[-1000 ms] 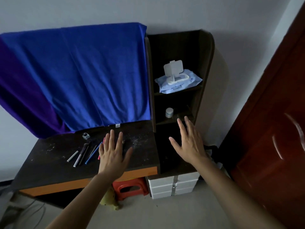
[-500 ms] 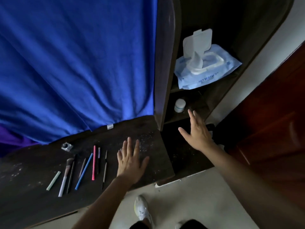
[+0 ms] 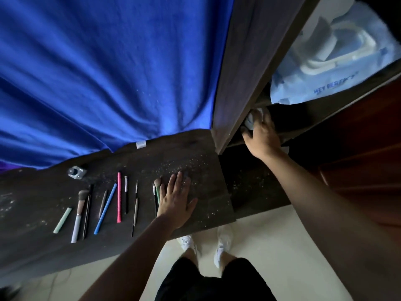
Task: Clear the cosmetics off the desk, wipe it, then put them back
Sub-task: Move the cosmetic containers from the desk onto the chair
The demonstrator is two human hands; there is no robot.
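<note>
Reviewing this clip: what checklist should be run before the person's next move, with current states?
1. Right hand grips the small white jar in the shelf unit: ok, fingers curl over it.
2. Left hand free: ok, it lies flat on the desk.
3. Cosmetics cleared: not ok, the row of brushes and pencils lies there.
4. Desk wiped: not ok, specks show.
5. Wipes pack available: ok.
6. Jar lid tight: cannot tell.

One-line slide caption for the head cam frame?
Right grip holds a small white jar inside the side cabinet while left grip rests flat on the dusty desk beside the makeup brushes.
</note>
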